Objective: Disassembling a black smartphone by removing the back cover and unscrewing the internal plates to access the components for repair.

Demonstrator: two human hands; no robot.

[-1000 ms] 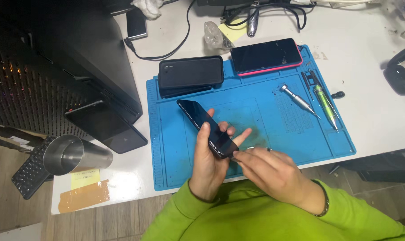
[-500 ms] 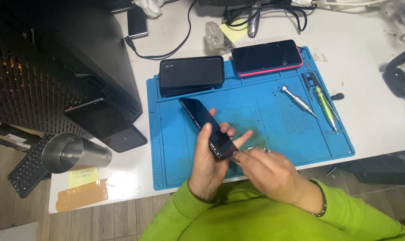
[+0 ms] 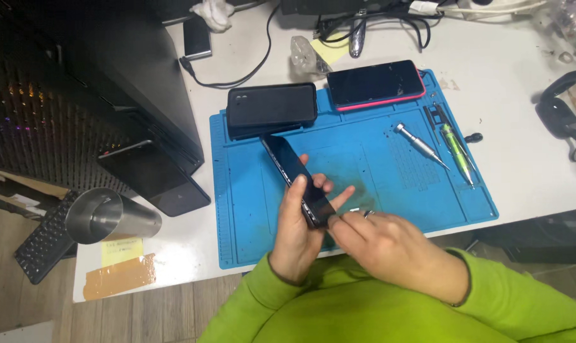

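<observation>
Above the near edge of a blue rubber work mat (image 3: pixel 250 190): left hand (image 3: pixel 297 232), fingers curled round one slim black smartphone (image 3: pixel 297 179), tilted on edge. Right hand (image 3: pixel 380 244), fingertips pinched at the phone's near end; whether anything small sits between them, impossible to tell. Two more phones at the mat's far side, one black-cased (image 3: pixel 272 109), one pink-edged (image 3: pixel 375 84). To the right, one silver screwdriver (image 3: pixel 420 145), one green pen (image 3: pixel 457 152).

Phone repair workbench. Blue work mat (image 3: pixel 250 235) on white table (image 3: pixel 529 171), precision screwdriver (image 3: pixel 420 145) and green tool (image 3: pixel 456 145) on mat, spare phones (image 3: pixel 272 109) (image 3: pixel 375 84) at far edge, cables (image 3: pixel 377 16) behind, black computer case (image 3: pixel 78 82) at side.
</observation>
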